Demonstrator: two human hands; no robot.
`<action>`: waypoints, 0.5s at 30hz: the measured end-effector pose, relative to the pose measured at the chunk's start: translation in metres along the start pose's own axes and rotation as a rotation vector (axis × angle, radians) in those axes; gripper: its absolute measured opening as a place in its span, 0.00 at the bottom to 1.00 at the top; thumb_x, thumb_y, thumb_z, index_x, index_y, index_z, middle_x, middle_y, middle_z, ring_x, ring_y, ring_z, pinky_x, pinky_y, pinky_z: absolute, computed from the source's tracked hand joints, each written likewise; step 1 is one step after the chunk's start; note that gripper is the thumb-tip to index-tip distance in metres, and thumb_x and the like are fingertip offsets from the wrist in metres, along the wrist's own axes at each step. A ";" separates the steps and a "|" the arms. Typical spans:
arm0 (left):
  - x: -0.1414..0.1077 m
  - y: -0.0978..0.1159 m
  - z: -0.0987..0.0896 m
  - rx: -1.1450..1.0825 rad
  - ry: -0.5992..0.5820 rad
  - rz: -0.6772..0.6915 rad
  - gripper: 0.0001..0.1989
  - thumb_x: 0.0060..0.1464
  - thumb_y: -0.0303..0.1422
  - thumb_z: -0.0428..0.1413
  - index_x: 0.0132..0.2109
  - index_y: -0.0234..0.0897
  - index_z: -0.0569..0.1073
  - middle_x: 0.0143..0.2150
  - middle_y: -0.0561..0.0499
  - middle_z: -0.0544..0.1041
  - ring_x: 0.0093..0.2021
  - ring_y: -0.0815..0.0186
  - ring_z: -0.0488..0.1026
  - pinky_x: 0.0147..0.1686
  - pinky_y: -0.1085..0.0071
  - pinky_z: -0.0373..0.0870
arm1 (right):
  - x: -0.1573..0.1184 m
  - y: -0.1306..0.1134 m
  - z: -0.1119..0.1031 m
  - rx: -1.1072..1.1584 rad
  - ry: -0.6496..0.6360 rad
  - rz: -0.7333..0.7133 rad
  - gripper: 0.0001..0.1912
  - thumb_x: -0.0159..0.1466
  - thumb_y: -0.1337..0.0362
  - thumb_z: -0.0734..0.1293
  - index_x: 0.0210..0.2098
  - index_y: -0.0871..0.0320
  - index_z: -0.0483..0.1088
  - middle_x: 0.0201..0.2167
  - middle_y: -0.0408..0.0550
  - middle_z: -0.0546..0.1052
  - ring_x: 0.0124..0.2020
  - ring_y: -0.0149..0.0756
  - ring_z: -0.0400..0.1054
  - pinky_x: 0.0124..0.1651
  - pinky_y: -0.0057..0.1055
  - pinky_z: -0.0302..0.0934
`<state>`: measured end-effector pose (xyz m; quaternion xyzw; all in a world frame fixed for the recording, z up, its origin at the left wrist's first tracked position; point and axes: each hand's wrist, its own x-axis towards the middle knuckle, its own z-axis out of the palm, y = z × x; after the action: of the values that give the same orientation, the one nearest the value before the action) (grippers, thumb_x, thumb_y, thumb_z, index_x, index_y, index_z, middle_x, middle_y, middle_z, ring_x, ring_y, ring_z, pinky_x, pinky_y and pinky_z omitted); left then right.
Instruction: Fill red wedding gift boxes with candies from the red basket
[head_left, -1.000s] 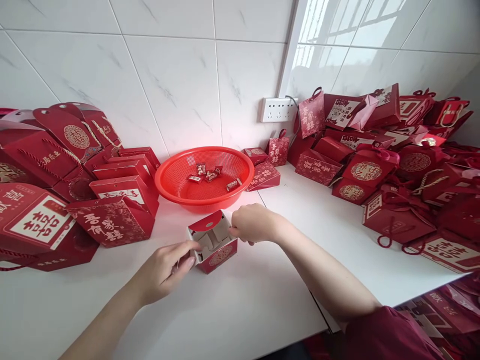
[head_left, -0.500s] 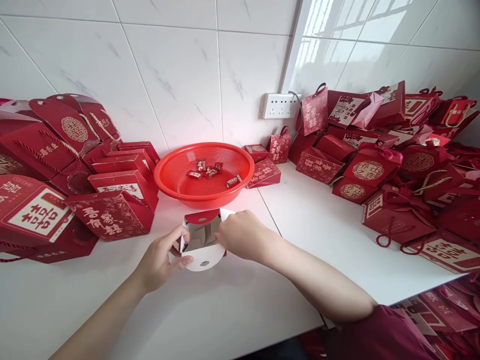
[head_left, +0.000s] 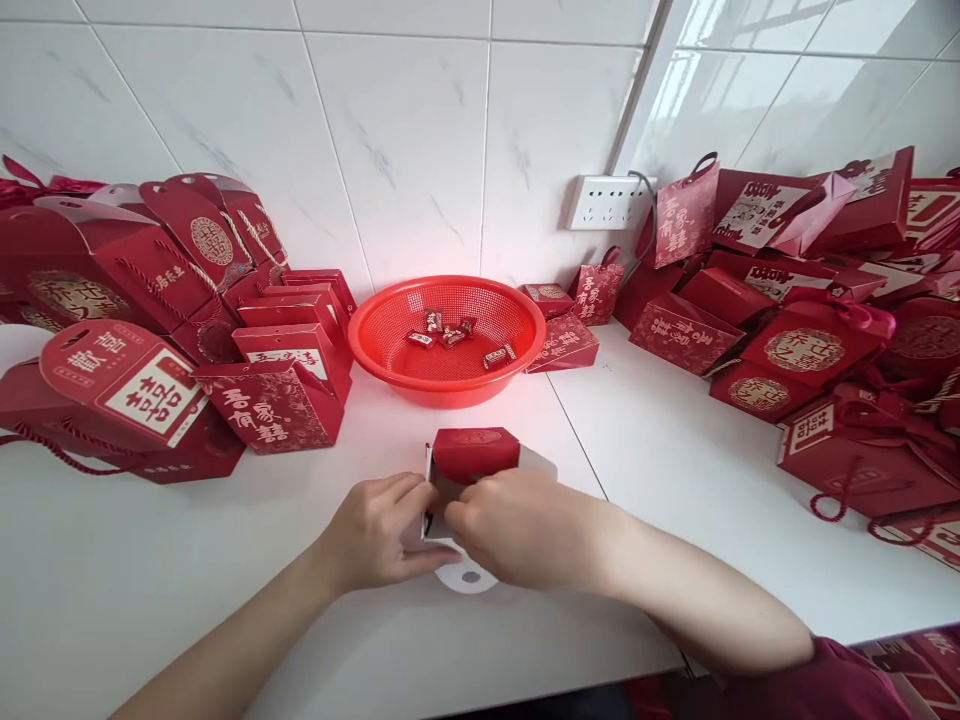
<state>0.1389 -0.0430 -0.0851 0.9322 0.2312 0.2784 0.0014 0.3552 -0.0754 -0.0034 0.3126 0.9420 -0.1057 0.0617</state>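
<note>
A small red paper gift box (head_left: pixel 476 455) with a white inside stands on the table in front of me, its top flaps spread. The far flap leans over the opening, and the near white flap with a round hole lies toward me. My left hand (head_left: pixel 382 530) grips the box's left wall between fingers and thumb. Over the opening is my right hand (head_left: pixel 532 530), fingers curled down into the box; their tips, and anything in them, are hidden. Just behind the box sits a red plastic basket (head_left: pixel 446 390) holding several wrapped candies (head_left: pixel 450 332).
Finished-looking red gift boxes (head_left: pixel 270 410) stand in rows at the left. A large pile of red boxes (head_left: pixel 817 340) fills the right side. A power strip (head_left: pixel 611 203) is fixed to the tiled wall (head_left: pixel 405 150). More red boxes (head_left: pixel 930 660) lie below the table's right edge.
My right hand has moved from the box's right wall to over its opening, fingers inside. The far flap now tips inward. The view has shifted left, so everything appears further right.
</note>
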 end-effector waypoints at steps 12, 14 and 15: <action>-0.003 -0.007 0.001 -0.042 0.070 -0.008 0.08 0.58 0.37 0.55 0.35 0.39 0.64 0.25 0.58 0.68 0.19 0.72 0.62 0.20 0.73 0.60 | -0.027 -0.010 -0.015 -0.081 0.451 0.042 0.14 0.69 0.75 0.60 0.52 0.66 0.70 0.58 0.63 0.69 0.57 0.48 0.65 0.55 0.42 0.65; -0.003 -0.006 0.000 -0.056 0.067 0.000 0.08 0.59 0.36 0.54 0.35 0.39 0.63 0.25 0.58 0.67 0.18 0.73 0.60 0.19 0.74 0.59 | -0.023 -0.004 -0.015 -0.121 0.497 0.086 0.15 0.69 0.75 0.59 0.54 0.66 0.69 0.59 0.62 0.69 0.57 0.47 0.66 0.53 0.42 0.66; -0.003 -0.006 0.000 -0.062 0.062 0.004 0.08 0.60 0.36 0.54 0.35 0.39 0.63 0.25 0.58 0.67 0.18 0.73 0.60 0.20 0.74 0.59 | -0.021 -0.001 -0.013 -0.138 0.509 0.108 0.15 0.69 0.75 0.59 0.53 0.66 0.69 0.57 0.61 0.70 0.55 0.46 0.67 0.51 0.41 0.67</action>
<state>0.1336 -0.0388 -0.0875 0.9231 0.2207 0.3142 0.0225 0.3706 -0.0846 0.0134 0.3738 0.9142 0.0440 -0.1504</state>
